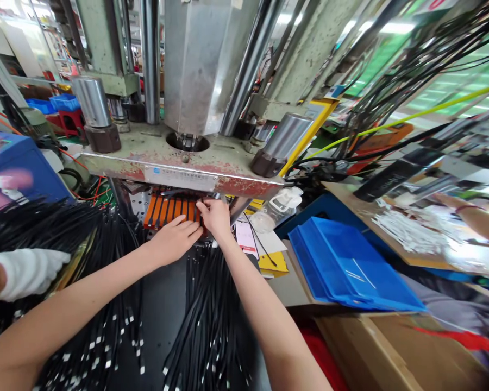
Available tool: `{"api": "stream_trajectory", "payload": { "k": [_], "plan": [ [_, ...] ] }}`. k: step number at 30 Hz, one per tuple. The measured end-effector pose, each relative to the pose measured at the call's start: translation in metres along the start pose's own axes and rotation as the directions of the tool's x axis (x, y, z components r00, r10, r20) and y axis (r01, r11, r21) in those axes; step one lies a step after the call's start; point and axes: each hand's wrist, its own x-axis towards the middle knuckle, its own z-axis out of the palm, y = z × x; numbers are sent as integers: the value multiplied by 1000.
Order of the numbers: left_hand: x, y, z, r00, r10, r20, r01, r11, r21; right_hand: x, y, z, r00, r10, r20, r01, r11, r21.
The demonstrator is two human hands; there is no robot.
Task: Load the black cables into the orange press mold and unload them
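Observation:
Both of my hands reach to an orange slotted fixture (pixel 163 212) under the red-edged plate of a green press (pixel 244 187). My left hand (pixel 178 239) lies over the fixture's front edge with its fingers stretched out. At the fixture's right end my right hand (pixel 215 216) has thumb and forefinger pinched together; what is between them is too small to make out. Black strips lie in the slots. A bundle of black cables (pixel 207 315) hangs toward me below my right hand, and a larger pile of black cables (pixel 106 233) lies to the left.
A white-gloved hand (pixel 32 271) of another person is over the left cables. Right of the fixture are a phone (pixel 246 237), a clear plastic bottle (pixel 271 209) and a blue tray (pixel 350 266). A cardboard box (pixel 391 347) stands lower right. Another person's arm reaches in at the far right.

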Motion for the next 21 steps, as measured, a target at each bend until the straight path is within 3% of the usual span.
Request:
{"api": "stream_trajectory", "payload": {
  "k": [5,13,17,21],
  "plan": [
    [-4,-2,3,1000,25,5,-25,1000,-2,-7,2,-6,999,-30,18,29,997,75],
    [22,-12,-15,964,-111,244,150,977,-150,3,11,10,997,11,-75,-2,994,107],
    [42,-31,-10,945,-135,299,197,962,-188,-14,18,7,987,-106,-121,119,988,100],
    [70,-59,0,895,-235,379,322,929,-184,-35,28,0,987,-159,7,158,982,102]
  ]
}}
